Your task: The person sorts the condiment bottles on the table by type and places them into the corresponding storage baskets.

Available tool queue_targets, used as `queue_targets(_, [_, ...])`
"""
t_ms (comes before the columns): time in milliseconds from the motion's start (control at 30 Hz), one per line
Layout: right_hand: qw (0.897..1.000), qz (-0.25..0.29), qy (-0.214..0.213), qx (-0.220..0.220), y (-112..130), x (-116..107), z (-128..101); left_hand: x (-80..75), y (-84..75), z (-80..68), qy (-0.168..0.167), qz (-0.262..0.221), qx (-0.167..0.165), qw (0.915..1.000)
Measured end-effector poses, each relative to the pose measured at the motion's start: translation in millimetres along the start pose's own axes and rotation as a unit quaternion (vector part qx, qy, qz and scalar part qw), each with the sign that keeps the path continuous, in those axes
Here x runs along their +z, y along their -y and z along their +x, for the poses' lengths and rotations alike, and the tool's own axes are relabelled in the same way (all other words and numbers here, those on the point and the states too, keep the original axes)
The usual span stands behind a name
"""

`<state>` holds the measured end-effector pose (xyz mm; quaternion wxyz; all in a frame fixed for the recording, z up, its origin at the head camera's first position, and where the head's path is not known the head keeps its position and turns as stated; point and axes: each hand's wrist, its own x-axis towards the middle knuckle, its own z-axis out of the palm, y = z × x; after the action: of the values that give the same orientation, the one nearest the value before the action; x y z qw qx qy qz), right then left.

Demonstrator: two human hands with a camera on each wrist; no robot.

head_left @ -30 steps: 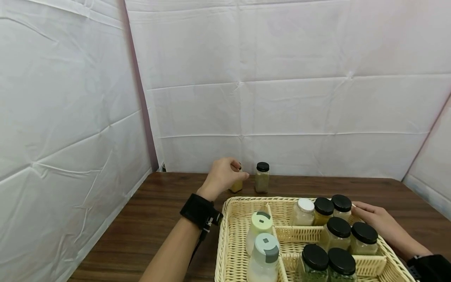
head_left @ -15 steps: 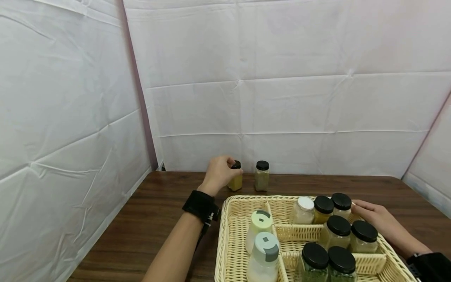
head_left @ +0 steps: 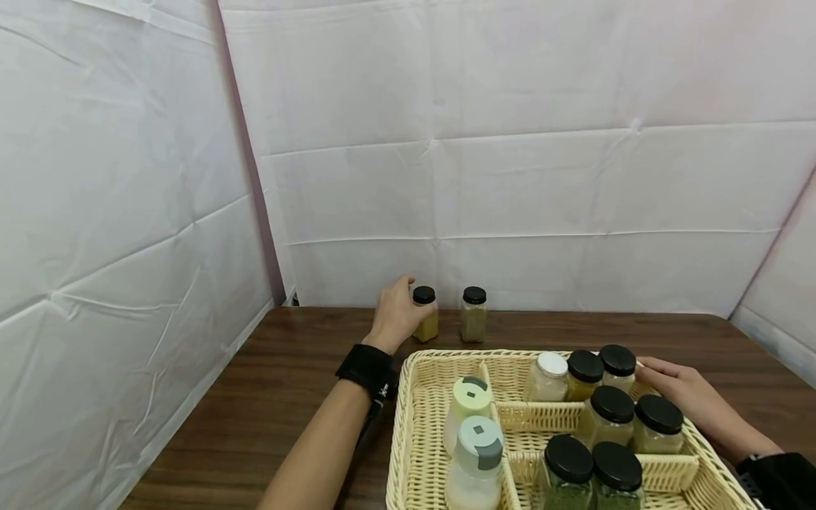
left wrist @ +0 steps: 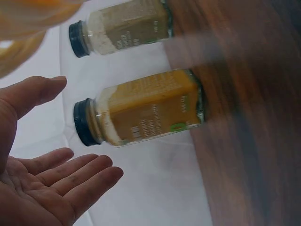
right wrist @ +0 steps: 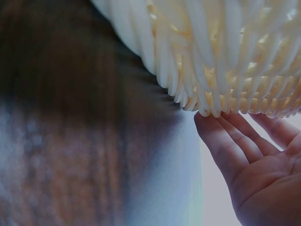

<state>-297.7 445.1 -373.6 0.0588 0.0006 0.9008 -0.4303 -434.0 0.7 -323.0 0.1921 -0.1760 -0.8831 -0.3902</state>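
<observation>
My left hand [head_left: 394, 315] is at the back of the table, just left of a jar of yellow-brown powder [head_left: 426, 322] with a black lid. In the left wrist view, thumb and fingers [left wrist: 91, 188] are spread apart around the lid end of that jar [left wrist: 150, 108], with a gap showing. Standing upright to its right is a jar of greenish powder [head_left: 474, 322], also black-lidded. My right hand [head_left: 698, 404] is at the right side of a wicker basket [head_left: 398, 439]. Its extended fingers [right wrist: 225, 146] touch the basket's woven wall [right wrist: 225, 84] in the right wrist view.
Inside the divided basket, a yellow-topped bottle [head_left: 468, 407] and a grey-topped bottle [head_left: 477, 464] stand on the left. A white-lidded jar [head_left: 548, 379] and several black-lidded jars [head_left: 612, 418] fill compartments on the right. White sheets [head_left: 510, 177] hang behind the brown table [head_left: 255, 418].
My left hand has let go of the yellow-brown jar's lid and drawn left, its fingers spreading and more of the jar showing. The right hand stays at the basket.
</observation>
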Motion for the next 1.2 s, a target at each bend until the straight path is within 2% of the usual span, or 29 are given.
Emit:
queue_targets(367, [1.000,-0.004,-0.009,-0.010,1,7,0,5.0,18.4,-3.0,0.002,-0.030,-0.023,0.9993])
queue_targets(600, [1.000,-0.004,-0.009,-0.009,1,9,-1,14.8,28.4,-1.6,0.000,-0.002,-0.029,0.9996])
queue_targets(800, [1.000,0.003,-0.003,-0.010,2,11,-1,19.4,36.5,-2.4,0.002,-0.008,-0.026,0.9996])
queue_targets(967, [1.000,-0.003,-0.007,-0.023,3,10,2,20.9,37.1,-4.6,-0.005,-0.003,-0.022,0.9997])
queue_targets(1200, [1.000,-0.015,-0.012,-0.013,2,8,1,25.4,34.5,-4.0,-0.003,0.008,-0.033,0.9994])
